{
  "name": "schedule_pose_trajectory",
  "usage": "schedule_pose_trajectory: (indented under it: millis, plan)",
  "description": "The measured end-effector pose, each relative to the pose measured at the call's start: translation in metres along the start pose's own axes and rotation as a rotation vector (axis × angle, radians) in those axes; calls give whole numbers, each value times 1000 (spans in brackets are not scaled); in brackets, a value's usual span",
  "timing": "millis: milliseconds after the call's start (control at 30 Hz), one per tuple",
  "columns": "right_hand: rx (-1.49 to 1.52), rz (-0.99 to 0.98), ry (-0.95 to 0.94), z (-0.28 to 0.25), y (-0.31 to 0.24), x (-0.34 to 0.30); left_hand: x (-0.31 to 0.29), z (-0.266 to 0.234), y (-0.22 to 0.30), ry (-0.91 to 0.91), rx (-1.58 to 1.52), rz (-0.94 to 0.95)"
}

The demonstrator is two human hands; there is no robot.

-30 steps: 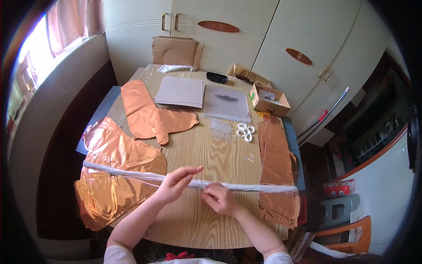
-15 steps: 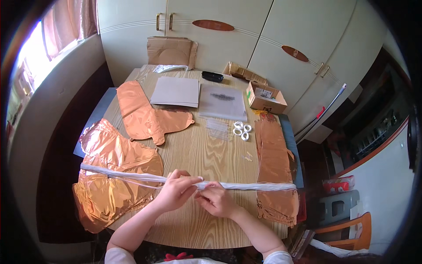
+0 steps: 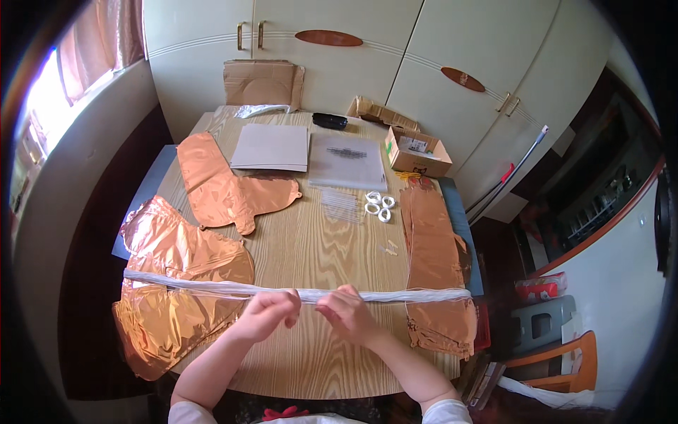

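I have both hands pinched on the long white strip (image 3: pixel 212 286), close together near its middle: my left hand (image 3: pixel 267 316) closes its fingers around it from below, and my right hand (image 3: pixel 347 311) does the same just beside it, thumbs nearly meeting. The strip runs out from the grip in both directions across the near part of the wooden table (image 3: pixel 318 247), lying almost straight. To the left of my grip it crosses over a crinkled copper foil balloon (image 3: pixel 169 283); to the right it ends over another flat copper foil piece (image 3: pixel 434 261) along the table's right edge. Beyond my hands, further up the table, sits a third copper foil shape (image 3: pixel 226 187), and past the right hand a small cluster of white tape rolls (image 3: pixel 379 205). Further off lie a grey sheet (image 3: pixel 272 147), a clear plastic sleeve (image 3: pixel 347 161) and an open cardboard box (image 3: pixel 417 152).
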State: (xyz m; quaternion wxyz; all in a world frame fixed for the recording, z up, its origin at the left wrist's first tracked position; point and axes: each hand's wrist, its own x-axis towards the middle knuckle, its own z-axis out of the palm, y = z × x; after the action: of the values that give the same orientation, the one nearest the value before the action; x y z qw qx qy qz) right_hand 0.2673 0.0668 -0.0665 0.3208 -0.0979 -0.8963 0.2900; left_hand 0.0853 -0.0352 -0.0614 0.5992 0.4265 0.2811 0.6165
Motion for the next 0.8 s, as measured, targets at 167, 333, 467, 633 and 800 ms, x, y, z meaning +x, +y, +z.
schedule_pose_trajectory:
  millis: [167, 333, 467, 633, 800]
  plan:
    - [59, -112, 3, -4, -8, 0, 14, 16, 4, 163, 1069, 182]
    - [-60, -36, 34, -2, -4, 1, 7, 22, 6, 170, 463, -10]
    - [52, -119, 37, -4, -9, -2, 12, 21, 12, 15, 1080, 12]
    - [-28, 19, -7, 3, -4, -4, 5, 12, 0, 109, 109, 81]
    - [120, 91, 87, -5, -10, 0, 7, 11, 2, 8, 794, -134]
